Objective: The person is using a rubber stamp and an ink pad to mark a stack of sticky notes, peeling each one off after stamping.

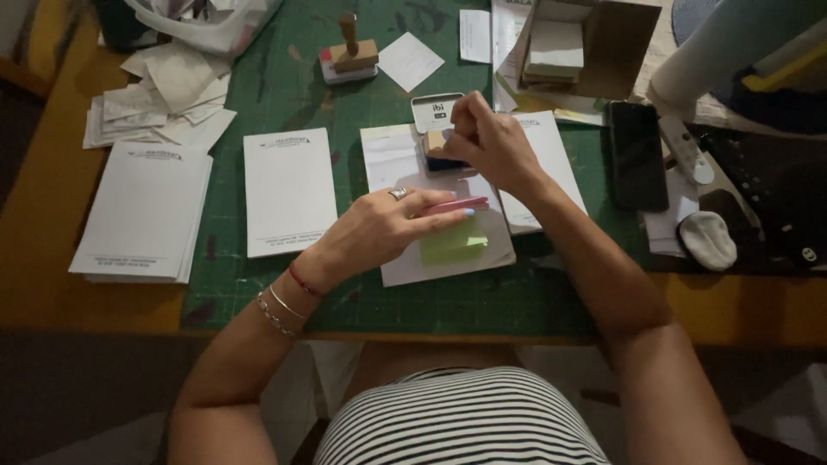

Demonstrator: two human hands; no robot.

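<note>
Right hand (pixel 489 142) closed around a small wooden stamp block (pixel 436 148), pressing it down onto the white sheet (pixel 389 159) at mid-table; left hand (pixel 388 226) laid flat with fingers stretched out, pinning a thin pink strip (pixel 457 205) and the top edge of a green sticky pad (pixel 454 244) against the same sheet, gripping nothing; ring on one finger, bracelets at the wrist; just above the stamp block, a small white ink pad (pixel 437 112), lid side up; further back on the green cutting mat (pixel 284 95), a second wooden-handled stamp (pixel 350 52) standing upright on its base, a loose white square of paper (pixel 410 60) beside it; at the far right, an open cardboard box (pixel 616 52) holding a stack of pale note blocks (pixel 556 50) tucked into its left side, the rest of its inside not clear in the dim light; left of the hands, two white printed pads (pixel 289 191) and (pixel 145 211) lying flat, well apart from the stamping; behind them a loose heap of paper slips (pixel 164 103); right of the sheet, a dark phone (pixel 637 155) face up, and near it a grey rounded object (pixel 706 239) too dim to tell
</note>
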